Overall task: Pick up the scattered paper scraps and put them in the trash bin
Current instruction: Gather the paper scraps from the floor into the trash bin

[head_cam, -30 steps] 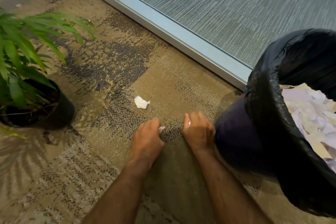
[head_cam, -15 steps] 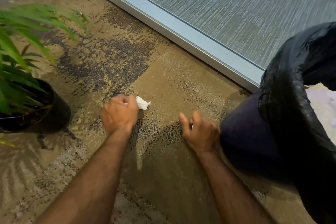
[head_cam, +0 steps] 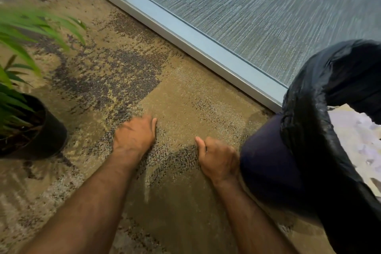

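1. No brand or writing is readable on anything in view.
2. My left hand [head_cam: 135, 133] lies knuckles-up on the carpet [head_cam: 185, 97], fingers curled under; whether it holds a scrap I cannot tell.
3. My right hand [head_cam: 216, 155] is curled in a loose fist just beside the trash bin [head_cam: 268, 163]; I cannot tell what it holds.
4. Paper scraps [head_cam: 354, 136] lie inside the bin's black liner [head_cam: 321, 88]; a potted plant [head_cam: 24, 109] stands at my left.

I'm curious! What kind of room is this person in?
Probably an office. The floor has patterned carpet squares, a glass wall stands in a metal frame, and a potted plant sits by a lined trash bin.
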{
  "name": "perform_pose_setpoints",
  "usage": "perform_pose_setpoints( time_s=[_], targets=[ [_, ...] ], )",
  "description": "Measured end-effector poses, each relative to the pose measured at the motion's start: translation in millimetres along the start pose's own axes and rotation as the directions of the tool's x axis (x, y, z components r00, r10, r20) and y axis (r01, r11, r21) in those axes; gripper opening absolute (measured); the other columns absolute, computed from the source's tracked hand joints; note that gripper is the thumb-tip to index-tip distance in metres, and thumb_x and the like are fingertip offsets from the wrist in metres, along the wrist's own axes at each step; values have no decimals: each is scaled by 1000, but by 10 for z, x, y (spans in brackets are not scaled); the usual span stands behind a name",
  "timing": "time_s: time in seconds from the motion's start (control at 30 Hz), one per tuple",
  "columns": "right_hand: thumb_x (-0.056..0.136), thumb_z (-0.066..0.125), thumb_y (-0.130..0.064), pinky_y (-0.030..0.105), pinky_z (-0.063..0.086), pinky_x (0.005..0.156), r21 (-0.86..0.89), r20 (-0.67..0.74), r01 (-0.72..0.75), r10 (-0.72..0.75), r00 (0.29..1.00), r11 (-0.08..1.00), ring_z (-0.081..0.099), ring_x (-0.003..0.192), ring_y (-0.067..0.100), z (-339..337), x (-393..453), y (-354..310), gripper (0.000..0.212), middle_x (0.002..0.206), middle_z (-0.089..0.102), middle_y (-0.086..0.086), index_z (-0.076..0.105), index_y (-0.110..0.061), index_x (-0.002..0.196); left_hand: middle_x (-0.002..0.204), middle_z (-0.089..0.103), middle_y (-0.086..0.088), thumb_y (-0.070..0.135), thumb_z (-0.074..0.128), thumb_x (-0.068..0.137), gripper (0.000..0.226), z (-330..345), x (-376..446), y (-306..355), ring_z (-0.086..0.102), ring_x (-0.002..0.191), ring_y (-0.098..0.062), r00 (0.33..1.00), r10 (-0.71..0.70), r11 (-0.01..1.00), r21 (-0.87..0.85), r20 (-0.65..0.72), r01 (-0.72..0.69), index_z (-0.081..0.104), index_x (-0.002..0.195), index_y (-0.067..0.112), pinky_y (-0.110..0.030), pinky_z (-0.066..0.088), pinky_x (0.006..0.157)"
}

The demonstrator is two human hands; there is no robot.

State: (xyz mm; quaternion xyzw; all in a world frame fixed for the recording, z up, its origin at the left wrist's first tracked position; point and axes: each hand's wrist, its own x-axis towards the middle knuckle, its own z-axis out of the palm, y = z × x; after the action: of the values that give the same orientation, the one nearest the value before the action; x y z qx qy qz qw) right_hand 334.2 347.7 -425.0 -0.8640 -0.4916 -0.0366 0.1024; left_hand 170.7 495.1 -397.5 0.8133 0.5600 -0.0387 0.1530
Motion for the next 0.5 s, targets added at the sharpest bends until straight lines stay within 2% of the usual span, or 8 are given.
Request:
perform_pose_setpoints(
  time_s=[0.03,0.1,0.17,0.27,0.4,0.43,0.47,0.5],
  targets=[
    [96,49,-51,24,31,54,-44,30,9,-8,1000,999,37,45,11,-51,10,-14,41,53,38,-9,50,-24,64,74,59,-3,40,32,105,35,-22,-65,22,60,60,-13,1000,-28,996,-87,11,29,54,94,14,-30,56,56],
    [100,34,-55,28,31,58,-91,212,1,18,977,996,43,54,13,-144,78,-51,43,62,44,-7,54,-24,76,74,60,-3,28,45,102,19,-42,-209,27,57,61,-12,990,-133,944,-298,40,139,55,88,19,-24,46,49],
    [101,23,-57,31,34,61,-108,413,-60,99,905,992,48,63,17,-242,150,-112,51,71,52,-2,56,-21,86,68,57,-4,18,55,96,21,-61,-345,1,49,57,-14,967,-251,840,-485,50,243,55,75,16,-24,37,47],
    [102,28,-50,32,48,66,-147,476,-77,139,868,986,58,74,19,-363,131,-238,51,82,61,3,65,-15,94,65,51,-4,4,59,88,24,-144,-594,-44,44,59,-20,938,-336,688,-657,89,309,49,68,13,-29,34,52],
    [103,35,-40,37,51,87,-50,654,-142,139,744,989,61,98,23,-555,-135,-282,38,107,65,7,66,-19,111,94,62,-5,24,62,95,10,-333,-976,-21,58,87,-22,913,-307,482,-783,267,392,57,96,15,-35,50,80],
    [102,37,-40,35,49,90,-44,697,-146,135,704,988,61,103,24,-589,-262,-311,38,111,65,8,66,-19,113,90,65,-6,30,60,96,17,-405,-1055,-1,59,82,-20,922,-296,470,-802,250,369,63,93,13,-32,48,76],
    [101,38,-43,33,47,90,-35,689,-146,130,713,989,62,106,25,-634,-372,-334,42,114,66,10,67,-16,114,78,65,-6,36,58,96,29,-511,-1122,40,57,70,-16,932,-286,458,-823,220,335,68,84,11,-29,44,67],
    [100,37,-48,30,48,88,-36,625,-133,126,771,990,64,105,24,-643,-499,-379,49,112,66,12,70,-14,110,62,61,-6,43,57,95,44,-646,-1188,101,52,56,-13,940,-281,452,-838,192,306,69,71,9,-26,38,59]
  ],
)
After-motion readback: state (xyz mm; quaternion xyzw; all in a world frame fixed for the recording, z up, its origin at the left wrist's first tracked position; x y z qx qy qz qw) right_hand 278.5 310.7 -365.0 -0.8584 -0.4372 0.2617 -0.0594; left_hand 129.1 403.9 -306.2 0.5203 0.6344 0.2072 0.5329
